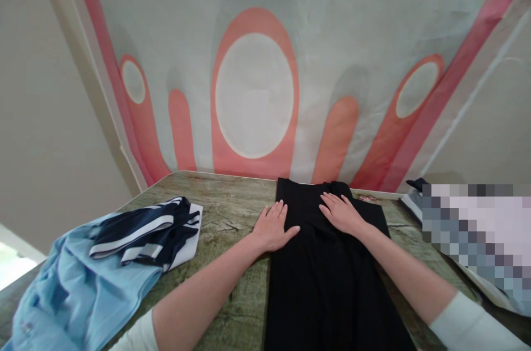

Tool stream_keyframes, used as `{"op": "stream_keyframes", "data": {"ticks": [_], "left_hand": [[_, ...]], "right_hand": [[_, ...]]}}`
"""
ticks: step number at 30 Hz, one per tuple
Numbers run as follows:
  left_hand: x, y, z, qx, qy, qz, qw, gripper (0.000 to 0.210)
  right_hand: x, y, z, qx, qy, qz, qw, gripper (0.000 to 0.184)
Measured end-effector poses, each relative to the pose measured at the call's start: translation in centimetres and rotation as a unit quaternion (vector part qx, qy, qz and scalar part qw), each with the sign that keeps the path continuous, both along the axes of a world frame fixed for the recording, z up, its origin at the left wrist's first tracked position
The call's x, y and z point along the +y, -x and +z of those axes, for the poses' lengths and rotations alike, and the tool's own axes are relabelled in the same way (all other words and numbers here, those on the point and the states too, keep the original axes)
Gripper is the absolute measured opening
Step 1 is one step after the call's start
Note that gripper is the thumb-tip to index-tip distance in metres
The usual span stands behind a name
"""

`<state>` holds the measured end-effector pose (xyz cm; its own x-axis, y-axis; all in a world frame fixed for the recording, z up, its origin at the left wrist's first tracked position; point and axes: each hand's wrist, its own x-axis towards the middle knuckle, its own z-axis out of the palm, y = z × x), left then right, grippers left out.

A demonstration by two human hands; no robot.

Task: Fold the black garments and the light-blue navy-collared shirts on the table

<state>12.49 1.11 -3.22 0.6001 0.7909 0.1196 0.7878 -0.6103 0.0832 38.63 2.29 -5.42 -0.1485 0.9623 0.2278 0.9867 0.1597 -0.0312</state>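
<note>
A long black garment (pixel 327 284) lies lengthwise on the wood-patterned table, its far end near the table's back edge; its exact kind I cannot tell. My left hand (pixel 272 227) rests flat at the garment's left edge, partly on the table, thumb stretched over the black cloth. On the upper right part of the garment lies my right hand (pixel 341 213), palm down with fingers extended. Neither hand grips anything. A few soft creases run through the fabric between and below the hands, and the near end runs out of view.
The wood-patterned table (pixel 232 212) meets a wall banner (pixel 332 19) with pink-orange shapes. At left, a navy garment with white stripes (pixel 145 229) lies over light blue clothing (pixel 91 284). A partly pixelated pile (pixel 477 240) sits at the right edge.
</note>
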Motion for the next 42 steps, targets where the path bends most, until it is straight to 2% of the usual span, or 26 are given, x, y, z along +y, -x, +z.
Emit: {"op": "stream_keyframes", "data": {"ticks": [2,7,14,17,20,24,27,30,34,38,42], "left_hand": [[0.1,0.1,0.0,0.0,-0.005,-0.007,1.0,0.079],[0.9,1.0,0.2,0.009,-0.006,-0.006,1.0,0.065],[2.2,2.3,0.5,0.019,0.001,0.018,1.0,0.052],[1.6,1.9,1.0,0.021,-0.031,0.01,0.999,0.049],[0.2,1.0,1.4,0.025,-0.04,-0.044,0.998,0.049],[-1.2,0.1,1.2,0.033,0.002,-0.084,0.996,0.059],[-1.1,0.0,0.8,0.025,0.006,-0.082,0.996,0.062],[-0.2,0.2,0.5,0.024,0.001,-0.077,0.997,0.063],[1.2,0.4,0.5,0.037,0.003,-0.063,0.997,0.065],[1.9,0.6,0.5,0.041,0.002,-0.056,0.998,0.065],[1.8,0.8,0.5,0.031,-0.004,-0.057,0.998,0.064]], "right_hand": [[0.0,-0.6,0.0,0.008,-0.019,-0.016,1.0,0.05],[-0.1,-1.2,0.5,0.035,-0.056,0.0,0.998,0.041],[-0.3,-1.4,0.3,0.026,-0.032,0.019,0.999,0.04],[-0.4,-1.2,0.4,0.033,-0.044,0.023,0.998,0.036],[-0.5,-1.0,0.7,0.04,-0.057,0.024,0.997,0.033],[-1.3,0.0,1.9,0.055,-0.111,0.026,0.992,0.031],[-3.0,2.0,3.8,0.089,-0.133,0.07,0.985,0.027],[-5.4,4.5,5.2,0.117,-0.109,0.17,0.972,0.021],[-8.0,6.5,5.2,0.113,-0.049,0.26,0.958,0.019],[-8.3,5.9,4.4,0.11,-0.007,0.263,0.958,0.019],[-8.2,5.1,4.7,0.11,0.022,0.247,0.962,0.017]]}}
